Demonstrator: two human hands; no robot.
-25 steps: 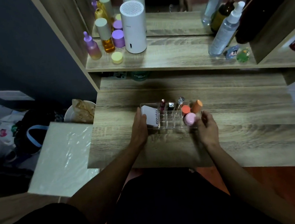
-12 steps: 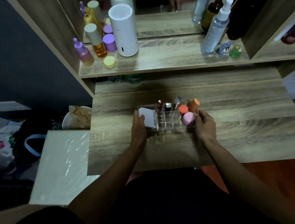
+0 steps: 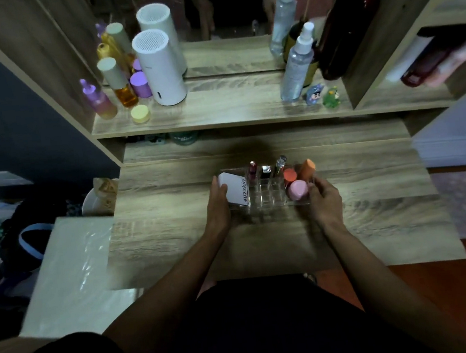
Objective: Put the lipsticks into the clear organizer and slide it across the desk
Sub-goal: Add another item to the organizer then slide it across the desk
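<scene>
— Organizer (image 3: 265, 194) sits mid-desk with three lipsticks (image 3: 266, 171) standing in its back row. Left hand (image 3: 218, 207) clasps its left end beside the white box (image 3: 235, 190); right hand (image 3: 323, 199) grips the right end by the pink sponge (image 3: 298, 189).

— Risks?

— I'd say a jerky push could topple the upright tubes, or the light plastic could tip.

— Room?

— The desk (image 3: 376, 218) is bare to both sides; the near edge is close, and the shelf (image 3: 219, 114) overhangs behind.

Clear organizer (image 3: 266, 198): near wall faint, left end behind left hand (image 3: 218, 207). Right hand (image 3: 323, 201): fingers partly behind pink sponge (image 3: 298, 189). Lipsticks (image 3: 266, 171): lower bodies indistinct.
</scene>
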